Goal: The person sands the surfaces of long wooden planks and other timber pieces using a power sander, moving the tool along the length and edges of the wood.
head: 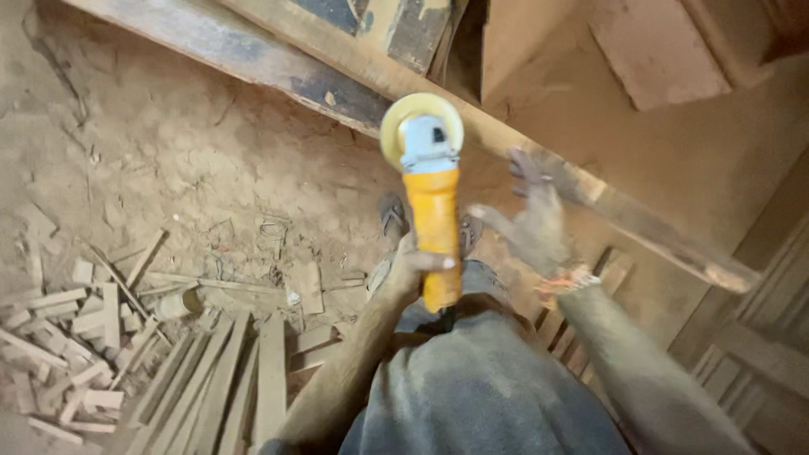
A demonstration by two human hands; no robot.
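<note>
Dusty grey trousers [480, 396] fill the bottom edge, and just above them the left hand [410, 268] is clenched around the orange body of an angle grinder [431, 211], its yellow disc end pointing up toward a long wooden plank [590, 190]. Right hand [533, 221] hangs released, fingers spread and blurred, just beside the grinder and over that plank. Offcut wood strips [126, 337] litter the sawdust floor [194, 152] to the left.

Warm, dim, even indoor light, no clear source, orange-brown cast overall. Shadows soft, darkest at top right corner. No glare. Right hand [533, 221] motion-blurred; left hand [411, 268] and orange grinder [431, 202] slightly soft. Floor scraps [93, 337] fairly sharp. Wide-angle stretch at edges.
</note>
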